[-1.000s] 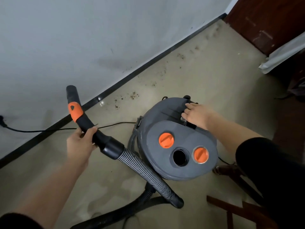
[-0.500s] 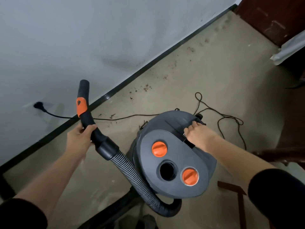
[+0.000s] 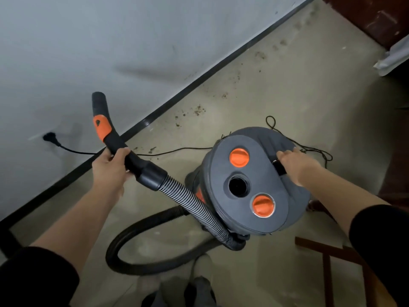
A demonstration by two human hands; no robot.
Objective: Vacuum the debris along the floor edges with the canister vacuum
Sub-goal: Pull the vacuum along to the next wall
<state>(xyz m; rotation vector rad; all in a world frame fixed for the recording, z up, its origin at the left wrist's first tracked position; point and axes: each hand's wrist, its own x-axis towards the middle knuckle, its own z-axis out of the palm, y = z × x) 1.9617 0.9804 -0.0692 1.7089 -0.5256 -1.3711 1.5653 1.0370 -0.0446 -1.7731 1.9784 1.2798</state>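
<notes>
Head view, looking down at the floor (image 3: 287,89) where it meets a grey wall (image 3: 110,41) along a black baseboard (image 3: 199,84). The left hand (image 3: 109,170) is wrapped around the black curved hose handle (image 3: 119,144), its grip clamped on the tube just below an orange band, with the open nozzle end pointing up toward the wall and held clear of the floor. From the handle's collar a ribbed hose (image 3: 194,204) runs down and loops over the floor in a wide black arc before joining the base of the canister vacuum (image 3: 250,182). The canister, grey with two orange caps and a dark round port on its top face, stands on the floor near the wall edge, a little out from the baseboard. The right hand (image 3: 294,163) lies on the canister's far top side, fingers curled over a black carry handle (image 3: 280,168); its grip is closed on that handle. Debris (image 3: 199,110), in brown specks and small clumps, is scattered in a band along the floor edge beside the baseboard, from beside the canister away toward the far corner. A thin black power cord (image 3: 177,150) trails from a plug (image 3: 49,137) on the wall, across the floor behind the canister, and ends in loose coils on its far side. Dark wooden furniture (image 3: 327,255) stands at the near right.
</notes>
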